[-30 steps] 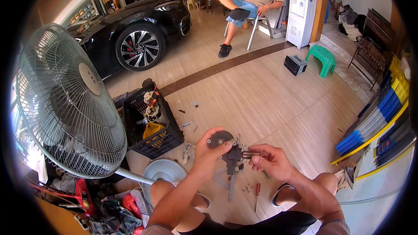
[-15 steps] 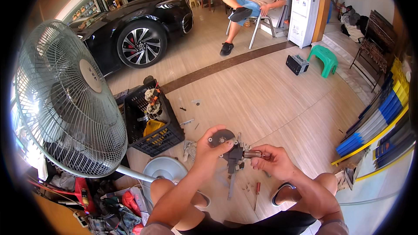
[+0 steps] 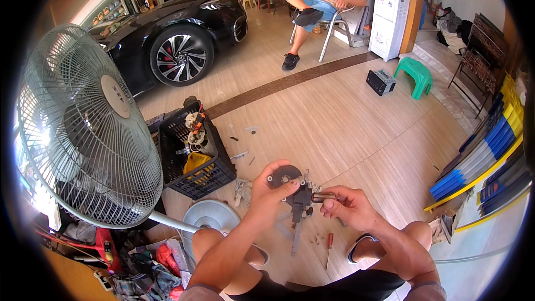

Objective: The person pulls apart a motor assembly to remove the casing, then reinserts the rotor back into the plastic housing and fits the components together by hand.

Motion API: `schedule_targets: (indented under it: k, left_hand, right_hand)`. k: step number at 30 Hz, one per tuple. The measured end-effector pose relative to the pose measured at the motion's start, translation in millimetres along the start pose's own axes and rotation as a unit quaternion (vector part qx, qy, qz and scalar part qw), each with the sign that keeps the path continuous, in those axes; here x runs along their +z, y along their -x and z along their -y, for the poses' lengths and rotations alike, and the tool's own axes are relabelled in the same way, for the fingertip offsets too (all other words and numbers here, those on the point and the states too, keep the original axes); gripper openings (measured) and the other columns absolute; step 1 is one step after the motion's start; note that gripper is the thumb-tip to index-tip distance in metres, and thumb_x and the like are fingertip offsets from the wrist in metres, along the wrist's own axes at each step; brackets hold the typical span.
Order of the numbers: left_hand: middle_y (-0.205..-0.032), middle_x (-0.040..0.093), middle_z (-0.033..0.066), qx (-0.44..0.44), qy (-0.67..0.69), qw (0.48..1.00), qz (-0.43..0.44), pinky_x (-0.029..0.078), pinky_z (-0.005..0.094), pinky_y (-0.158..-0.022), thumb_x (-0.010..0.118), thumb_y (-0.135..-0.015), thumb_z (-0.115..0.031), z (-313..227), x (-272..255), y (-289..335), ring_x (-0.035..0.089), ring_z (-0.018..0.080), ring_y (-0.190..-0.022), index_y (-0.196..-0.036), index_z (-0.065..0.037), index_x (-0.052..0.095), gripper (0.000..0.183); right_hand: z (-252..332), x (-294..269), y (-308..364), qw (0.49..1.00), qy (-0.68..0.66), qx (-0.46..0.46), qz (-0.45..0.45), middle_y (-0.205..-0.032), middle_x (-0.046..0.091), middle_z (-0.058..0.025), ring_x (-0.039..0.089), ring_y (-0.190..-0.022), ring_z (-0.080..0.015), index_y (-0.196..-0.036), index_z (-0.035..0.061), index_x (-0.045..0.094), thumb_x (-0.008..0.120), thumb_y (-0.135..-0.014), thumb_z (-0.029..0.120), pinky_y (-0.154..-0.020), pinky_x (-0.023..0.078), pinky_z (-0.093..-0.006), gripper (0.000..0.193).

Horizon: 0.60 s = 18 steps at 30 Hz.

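Note:
My left hand [image 3: 265,190] is closed round a black motor gear housing [image 3: 301,196], with the thumb across its round end. A shiny metal motor cylinder [image 3: 324,197] sits at the right side of the housing, pinched between the thumb and fingers of my right hand [image 3: 352,206]. Whether the cylinder is fixed to the housing or only held against it, I cannot tell. Below my hands, a red-handled screwdriver [image 3: 330,241] lies on the floor beside several small bits. Pale metal pieces [image 3: 243,190] lie left of my left hand.
A large standing fan [image 3: 92,128] on a round base [image 3: 214,214] fills the left. Next to it, a black crate [image 3: 214,177] holds mixed parts. Ahead are a black car [image 3: 184,56], a seated person [image 3: 329,0], a car stereo unit [image 3: 380,83] and a green stool [image 3: 414,78].
The metal cylinder has turned a little in my right fingers, and its shine has shifted. My left hand and the housing stay almost in place.

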<state>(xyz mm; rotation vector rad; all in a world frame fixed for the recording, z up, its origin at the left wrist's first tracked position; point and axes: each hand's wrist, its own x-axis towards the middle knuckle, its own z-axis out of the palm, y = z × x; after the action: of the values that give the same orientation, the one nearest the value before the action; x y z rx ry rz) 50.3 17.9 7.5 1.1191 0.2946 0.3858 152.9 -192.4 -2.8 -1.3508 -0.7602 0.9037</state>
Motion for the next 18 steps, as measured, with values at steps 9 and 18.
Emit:
schedule_targets:
  k: [9,18]
  left_hand:
    - [-0.104,0.067,0.0050,-0.015,0.017,1.000,-0.004,0.054,0.0270,-0.082,0.074,-0.083,0.002,-3.6,0.8,-1.2,0.065,0.0130,-0.093,-0.127,-0.003,0.053,0.049]
    - [-0.106,0.065,0.0045,-0.004,-0.002,1.000,0.001,0.053,0.0255,-0.081,0.073,-0.085,-0.001,-2.7,0.3,-1.5,0.063,0.0112,-0.093,-0.127,-0.002,0.054,0.047]
  right_hand:
    - [2.2,1.8,-2.8,1.000,0.007,-0.006,-0.008,-0.094,0.066,-0.0055,0.062,-0.081,-0.0106,-0.127,-0.0025,0.056,0.065,-0.097,0.020,-0.075,0.054,-0.0274,0.038]
    - [6.4,0.1,-2.5,1.000,0.005,-0.001,-0.005,-0.095,0.067,-0.0065,0.063,-0.084,-0.0109,-0.124,-0.0026,0.058,0.065,-0.097,0.019,-0.076,0.054,-0.0268,0.035]
